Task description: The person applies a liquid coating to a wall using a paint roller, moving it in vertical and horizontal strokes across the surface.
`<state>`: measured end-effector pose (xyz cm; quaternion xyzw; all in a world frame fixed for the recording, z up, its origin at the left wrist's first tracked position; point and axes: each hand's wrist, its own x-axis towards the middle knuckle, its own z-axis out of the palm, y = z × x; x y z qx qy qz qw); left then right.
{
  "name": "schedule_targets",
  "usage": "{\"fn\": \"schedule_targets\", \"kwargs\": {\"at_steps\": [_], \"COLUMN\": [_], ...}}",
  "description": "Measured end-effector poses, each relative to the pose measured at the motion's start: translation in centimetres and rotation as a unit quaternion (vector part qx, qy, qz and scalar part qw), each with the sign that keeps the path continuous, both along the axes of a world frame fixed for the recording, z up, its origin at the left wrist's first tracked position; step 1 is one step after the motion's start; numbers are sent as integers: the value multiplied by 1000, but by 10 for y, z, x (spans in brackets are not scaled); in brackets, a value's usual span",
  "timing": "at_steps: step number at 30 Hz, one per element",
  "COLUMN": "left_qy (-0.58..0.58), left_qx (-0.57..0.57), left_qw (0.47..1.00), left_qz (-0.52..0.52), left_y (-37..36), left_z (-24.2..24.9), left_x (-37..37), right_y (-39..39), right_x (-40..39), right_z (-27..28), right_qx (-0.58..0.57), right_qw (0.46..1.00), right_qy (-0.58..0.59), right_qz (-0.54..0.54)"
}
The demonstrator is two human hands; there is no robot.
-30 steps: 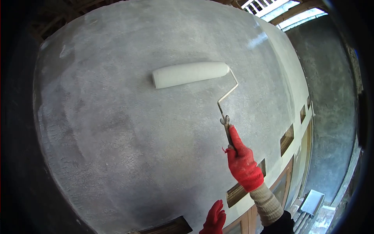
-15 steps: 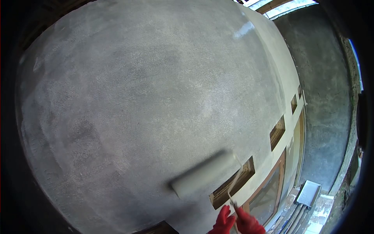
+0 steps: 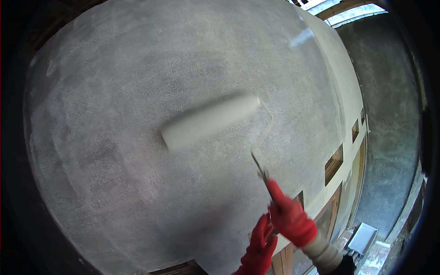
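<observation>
A long, pale paint roller (image 3: pixel 211 121) lies against the grey wall (image 3: pixel 151 68), slightly blurred by motion. Its bent wire frame runs down to a handle in front of me. My right hand (image 3: pixel 293 219), in a red glove, is closed around that handle. Just below and to the left, my left hand (image 3: pixel 259 250), also red-gloved, has its fingers curled around the lower part of the handle, which is mostly hidden by the two hands.
Small square openings (image 3: pixel 334 164) run along the wall's right side, above wood-framed glazing (image 3: pixel 327 215). A white paint tray (image 3: pixel 363 238) sits low at the right. Another dark opening (image 3: pixel 181 268) shows at the bottom edge. A darker wall (image 3: pixel 389 91) stands on the right.
The roller has moved up and to the left across the wall. Both hands have risen with it, the right one more, bringing its sleeve into view.
</observation>
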<state>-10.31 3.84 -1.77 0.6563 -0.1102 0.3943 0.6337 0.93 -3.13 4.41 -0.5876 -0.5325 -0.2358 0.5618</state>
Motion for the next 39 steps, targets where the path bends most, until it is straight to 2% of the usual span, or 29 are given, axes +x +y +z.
{"fn": "schedule_targets", "kwargs": {"at_steps": [1,2,5,7,8,9,10,11,12,14,15,16,18,21,23,25,26,28,30,32,36,39], "left_qy": [-1,0,-14,-38,10,57,79,135,188,162,136,109,48,54,44,40,43,44,61,77,97,124], "left_qx": [0,26,45,42,21,-2,12,91,164,129,94,60,-4,11,20,28,13,-6,-3,0,32,69], "left_qw": [1000,998,991,986,993,996,994,981,958,972,983,991,999,998,999,999,999,999,998,997,994,989], "left_qz": [2,50,129,158,114,68,71,106,140,110,78,47,-17,15,7,5,13,22,28,28,39,45], "left_y": [-5,-10,-13,-10,-9,-6,-2,3,5,2,-1,-4,-7,-3,16,29,32,31,22,8,-6,-4], "left_z": [21,37,30,12,0,-14,-29,-34,-35,-28,-23,-16,-5,-3,-22,-33,-36,-34,-28,-15,16,25], "left_x": [2,2,7,4,-4,-9,-8,-11,-14,-18,-21,-23,-27,-40,-35,-35,-37,-44,-58,-77,-106,-116], "right_y": [8,13,18,7,2,-4,-2,0,-6,-12,-2,4,10,40,55,49,48,39,31,37,24,23], "right_x": [1,1,2,-3,-8,-15,-22,-30,-33,-35,-21,-20,-14,9,18,3,0,-9,-8,17,14,16], "right_z": [32,49,46,1,-30,-61,-94,-126,-115,-88,-82,-53,21,118,184,241,259,267,239,175,32,6], "right_qx": [26,51,55,9,-31,-4,-14,-22,-24,8,-23,-58,4,127,145,84,68,37,39,102,70,68], "right_qw": [1000,998,998,1000,999,999,996,991,992,977,986,990,1000,988,982,993,996,998,996,987,994,996], "right_qy": [-11,-21,-27,-4,12,13,49,86,83,89,95,101,14,-90,-119,-60,-31,4,-30,-119,-89,-61], "right_qz": [9,18,24,19,12,51,75,97,96,195,136,79,-11,0,-28,-64,-47,-49,-71,-38,1,14]}}
